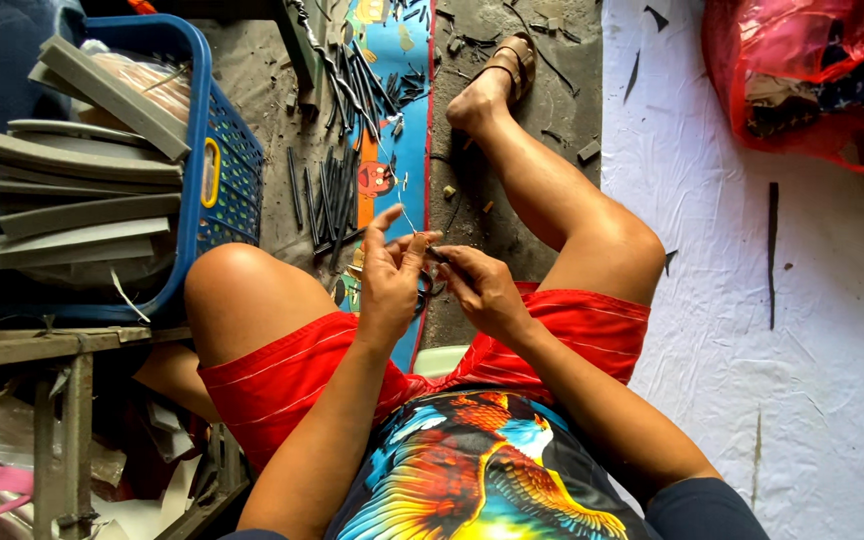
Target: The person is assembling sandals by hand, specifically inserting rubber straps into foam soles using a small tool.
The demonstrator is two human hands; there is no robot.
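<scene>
Head view: person seated, knees apart, both hands meeting between the thighs. Left hand (389, 283) has thumb and forefinger pinched shut on a thin pale strand (407, 217) that rises from the fingertips. Right hand (482, 290) is curled around a small dark piece (436, 256), fingertips touching the left hand's; what the piece is, too small to tell. Workpiece sits between the two hands, above the floor.

On the floor just ahead, dark narrow strips (337, 195) lie loose over a blue printed mat (407, 150), many of them. Blue basket (207, 150) at the left holds stacked grey bars (77, 195).

Progress, by judgement: the scattered strips suggest much cutting is done; the piece in hand looks mid-work, amount left unclear
</scene>
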